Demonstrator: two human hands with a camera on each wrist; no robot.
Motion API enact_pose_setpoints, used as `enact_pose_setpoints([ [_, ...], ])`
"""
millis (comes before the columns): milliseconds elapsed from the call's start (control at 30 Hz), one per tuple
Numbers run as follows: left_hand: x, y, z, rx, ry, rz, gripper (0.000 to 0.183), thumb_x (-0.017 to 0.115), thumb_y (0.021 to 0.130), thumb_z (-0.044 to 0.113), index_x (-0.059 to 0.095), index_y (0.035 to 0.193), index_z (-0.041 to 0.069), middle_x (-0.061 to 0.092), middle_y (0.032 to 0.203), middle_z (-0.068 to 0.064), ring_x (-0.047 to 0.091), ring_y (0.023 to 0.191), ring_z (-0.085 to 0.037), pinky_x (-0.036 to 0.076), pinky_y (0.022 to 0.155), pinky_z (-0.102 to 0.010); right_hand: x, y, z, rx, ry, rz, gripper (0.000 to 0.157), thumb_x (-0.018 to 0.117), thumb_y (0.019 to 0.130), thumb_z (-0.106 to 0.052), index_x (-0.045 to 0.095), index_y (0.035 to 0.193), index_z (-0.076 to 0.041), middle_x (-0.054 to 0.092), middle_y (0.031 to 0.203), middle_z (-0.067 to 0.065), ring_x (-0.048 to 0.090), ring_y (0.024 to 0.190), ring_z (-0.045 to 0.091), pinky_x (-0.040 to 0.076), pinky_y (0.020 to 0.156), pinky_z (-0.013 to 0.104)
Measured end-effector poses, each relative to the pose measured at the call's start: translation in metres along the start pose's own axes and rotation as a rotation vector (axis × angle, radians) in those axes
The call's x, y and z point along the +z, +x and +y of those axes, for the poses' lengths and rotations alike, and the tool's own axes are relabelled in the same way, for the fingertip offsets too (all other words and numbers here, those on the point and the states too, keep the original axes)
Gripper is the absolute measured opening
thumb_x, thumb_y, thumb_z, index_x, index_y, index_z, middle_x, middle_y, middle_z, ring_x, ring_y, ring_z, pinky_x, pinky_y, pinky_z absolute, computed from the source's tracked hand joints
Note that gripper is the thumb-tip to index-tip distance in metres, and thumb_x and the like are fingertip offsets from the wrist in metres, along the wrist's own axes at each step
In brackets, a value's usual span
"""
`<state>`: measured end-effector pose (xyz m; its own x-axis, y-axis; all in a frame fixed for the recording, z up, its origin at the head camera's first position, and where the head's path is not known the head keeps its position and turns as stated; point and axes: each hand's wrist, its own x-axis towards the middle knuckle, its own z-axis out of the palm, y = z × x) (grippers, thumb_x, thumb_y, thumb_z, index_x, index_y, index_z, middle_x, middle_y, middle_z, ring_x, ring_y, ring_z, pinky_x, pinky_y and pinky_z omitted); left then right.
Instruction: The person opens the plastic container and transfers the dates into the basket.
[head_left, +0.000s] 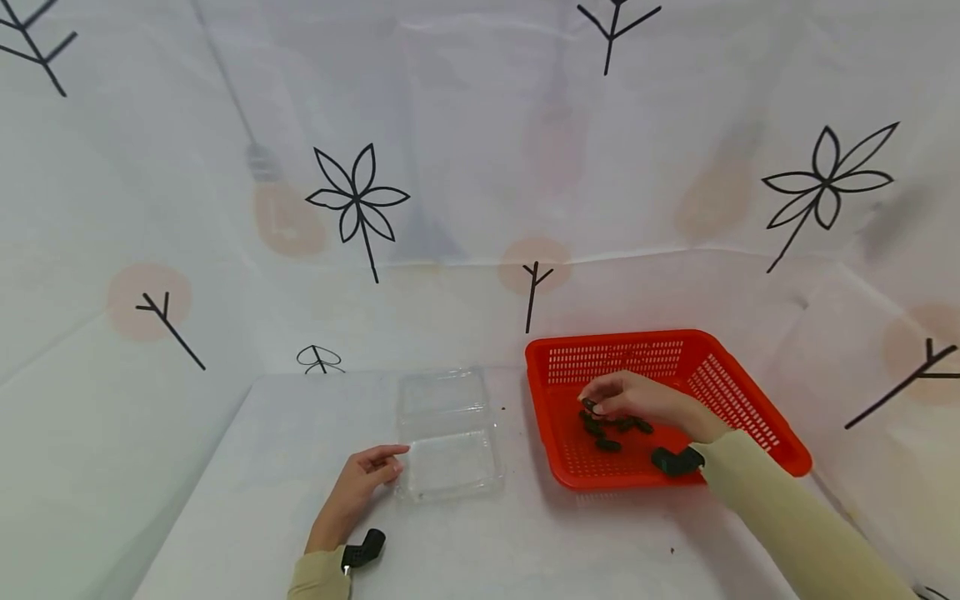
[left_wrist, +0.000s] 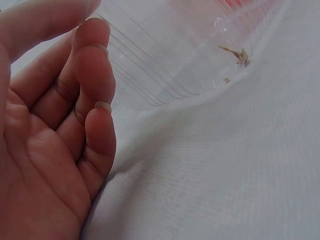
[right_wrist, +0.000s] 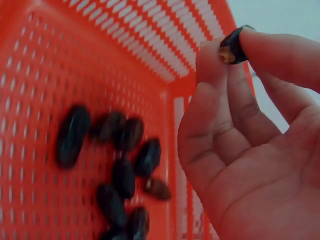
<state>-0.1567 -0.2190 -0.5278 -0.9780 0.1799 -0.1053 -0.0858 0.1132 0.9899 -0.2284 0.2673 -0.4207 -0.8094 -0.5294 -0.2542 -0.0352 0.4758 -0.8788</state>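
My right hand is over the red basket, pinching a dark date between thumb and fingertips; its pale brown stem end shows. Several more dates lie loose on the basket floor, glossy and dark in the right wrist view. Over on the left, my left hand is at the left edge of a clear plastic clamshell box, its index finger extended to the rim. The left wrist view shows the fingers loosely bent beside the clear plastic; contact there is hard to tell.
The clamshell's lid lies folded back behind its base. A white cloth covers the table, and a printed white sheet hangs behind it. A small dry brown scrap lies near the box.
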Motion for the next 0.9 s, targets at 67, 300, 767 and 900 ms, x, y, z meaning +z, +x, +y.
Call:
enact_pose_setpoints([
  [67,0.0,0.0,0.0,0.001,-0.003,-0.006,0.038,0.07,0.092,0.008,0.063,0.126,-0.007,0.061,0.089,-0.004,0.055,0.078,-0.012,0.046,0.071,-0.025,-0.006,-0.005,0.006,0.01,-0.007,0.01,0.031,0.062,0.097,-0.012,0.064,0.124,0.003,0.06,0.125,0.022,0.06,0.106,0.027,0.048,0.094,0.049],
  [300,0.003,0.002,-0.001,0.004,0.013,-0.014,0.037,0.072,0.091,0.009,0.066,0.124,-0.004,0.062,0.088,-0.004,0.055,0.078,-0.013,0.047,0.071,-0.025,-0.025,-0.018,0.025,0.038,-0.104,0.033,0.034,0.064,0.095,-0.009,0.063,0.126,0.004,0.06,0.127,0.022,0.061,0.106,0.031,0.05,0.091,0.044],
  [767,-0.001,0.003,0.003,0.006,0.059,-0.053,0.035,0.07,0.092,0.011,0.066,0.124,-0.003,0.063,0.089,-0.004,0.056,0.078,-0.014,0.048,0.073,-0.026,-0.026,-0.011,0.052,0.119,-0.108,-0.061,0.02,0.069,0.089,-0.004,0.069,0.108,0.003,0.071,0.096,0.01,0.064,0.084,0.024,0.053,0.077,0.04],
  [900,-0.004,0.004,0.003,0.009,0.079,-0.065,0.035,0.071,0.092,0.012,0.066,0.124,-0.002,0.064,0.088,-0.003,0.055,0.077,-0.013,0.048,0.072,-0.026,-0.023,-0.007,0.051,0.144,-0.133,-0.051,0.019,0.071,0.088,-0.004,0.071,0.106,0.001,0.071,0.094,0.009,0.065,0.082,0.022,0.054,0.074,0.038],
])
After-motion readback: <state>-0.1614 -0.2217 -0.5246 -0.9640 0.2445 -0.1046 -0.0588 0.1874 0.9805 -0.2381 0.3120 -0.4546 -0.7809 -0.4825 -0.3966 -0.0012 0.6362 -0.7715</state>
